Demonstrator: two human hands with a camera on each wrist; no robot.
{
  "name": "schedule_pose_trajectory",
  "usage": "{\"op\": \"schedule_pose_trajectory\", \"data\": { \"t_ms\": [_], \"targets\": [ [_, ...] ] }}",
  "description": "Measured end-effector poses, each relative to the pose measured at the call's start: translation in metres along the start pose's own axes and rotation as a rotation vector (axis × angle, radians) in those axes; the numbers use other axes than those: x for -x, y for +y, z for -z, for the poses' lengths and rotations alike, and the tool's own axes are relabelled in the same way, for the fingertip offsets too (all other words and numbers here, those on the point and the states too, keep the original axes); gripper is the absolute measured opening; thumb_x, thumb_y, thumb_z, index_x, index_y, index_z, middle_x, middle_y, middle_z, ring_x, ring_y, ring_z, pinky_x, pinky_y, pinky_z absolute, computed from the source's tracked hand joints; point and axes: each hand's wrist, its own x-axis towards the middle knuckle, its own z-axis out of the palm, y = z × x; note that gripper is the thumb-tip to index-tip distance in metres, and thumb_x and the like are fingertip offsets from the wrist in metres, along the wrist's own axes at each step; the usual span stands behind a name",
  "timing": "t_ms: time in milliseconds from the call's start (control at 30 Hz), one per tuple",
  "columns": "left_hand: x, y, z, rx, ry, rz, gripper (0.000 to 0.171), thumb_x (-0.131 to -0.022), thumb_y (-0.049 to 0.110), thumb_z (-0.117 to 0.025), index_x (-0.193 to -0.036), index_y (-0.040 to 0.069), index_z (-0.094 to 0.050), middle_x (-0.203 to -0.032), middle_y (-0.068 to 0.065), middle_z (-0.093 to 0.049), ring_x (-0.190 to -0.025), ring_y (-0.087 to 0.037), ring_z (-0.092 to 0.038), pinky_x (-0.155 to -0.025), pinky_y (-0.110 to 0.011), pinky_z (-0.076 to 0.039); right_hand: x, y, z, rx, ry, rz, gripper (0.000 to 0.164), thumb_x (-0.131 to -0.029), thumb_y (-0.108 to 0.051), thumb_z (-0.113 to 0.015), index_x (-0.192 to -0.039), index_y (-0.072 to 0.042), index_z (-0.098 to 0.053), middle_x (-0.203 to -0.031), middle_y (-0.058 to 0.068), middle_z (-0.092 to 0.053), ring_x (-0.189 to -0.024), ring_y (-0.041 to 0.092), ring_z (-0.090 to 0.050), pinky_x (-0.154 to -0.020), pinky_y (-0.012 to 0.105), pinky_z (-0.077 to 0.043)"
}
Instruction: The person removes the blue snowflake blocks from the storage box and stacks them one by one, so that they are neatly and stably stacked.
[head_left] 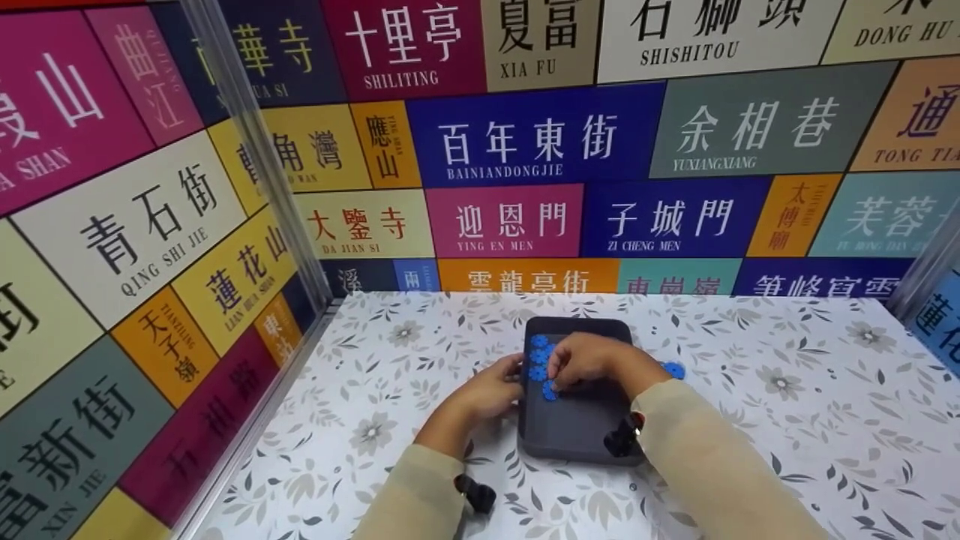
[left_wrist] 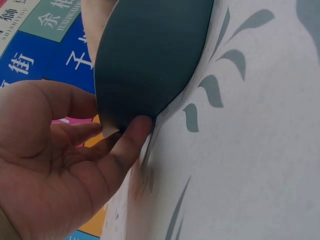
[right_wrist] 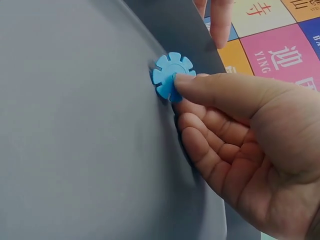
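Right hand (head_left: pixel 589 360): grip pinching a blue, round, notched plastic disc (right_wrist: pixel 166 76) inside a dark grey rectangular tray (head_left: pixel 576 431), near its left wall, beside similar discs (head_left: pixel 538 354). Left hand (head_left: pixel 486 391): grip holding the tray's left side.

Right hand (head_left: pixel 589 358) (fingers (right_wrist: pixel 196 143) curled) mid-pinch

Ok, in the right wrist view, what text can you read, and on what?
"迎", "YING": pink wall panel.
"寺": pale yellow wall panel.
"山": orange wall panel.
"BA": blue wall panel, cut off.
Remaining lettering: cut off or too small.
Notched blue disc, gray tray: none visible.
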Motion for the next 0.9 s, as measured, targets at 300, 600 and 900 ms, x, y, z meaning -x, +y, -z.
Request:
{"op": "schedule_pose_trajectory", "data": {
  "t_ms": [300,600,900],
  "targets": [
    [-0.001,-0.001,-0.001,-0.04,0.011,-0.015,0.077,-0.091,0.0,-0.058,-0.165,0.007,-0.038,-0.164,-0.02,-0.049,-0.149,-0.037,-0.051,-0.115,-0.053,-0.055,0.013,0.0,0.003,-0.117,0.069,-0.002,0.021,-0.087,-0.013,-0.081,-0.106,-0.004,-0.082,-0.083,-0.003,-0.079,-0.071,0.01,-0.065,-0.066,0.024,-0.056],
    [-0.002,0.001,0.0,-0.06,0.031,-0.003,0.077,-0.091,0.0,-0.059,-0.165,0.009,-0.039,-0.164,-0.019,-0.05,-0.147,-0.038,-0.053,-0.113,-0.054,-0.056,0.045,0.0,0.012,-0.319,0.306,-0.02,0.032,-0.097,-0.018,-0.076,-0.123,0.001,-0.076,-0.102,0.013,-0.08,-0.079,0.015,-0.073,-0.077,0.033,-0.066],
    [-0.002,-0.002,-0.002,-0.052,0.036,0.01,0.077,-0.092,0.002,-0.061,-0.166,0.009,-0.039,-0.164,-0.019,-0.049,-0.148,-0.038,-0.053,-0.113,-0.055,-0.056,0.095,0.025,0.026,-0.536,0.45,0.009,0.045,-0.101,-0.019,-0.074,-0.135,0.009,-0.067,-0.099,-0.002,-0.079,-0.086,0.008,-0.074,-0.081,0.024,-0.066]
  ]
}}
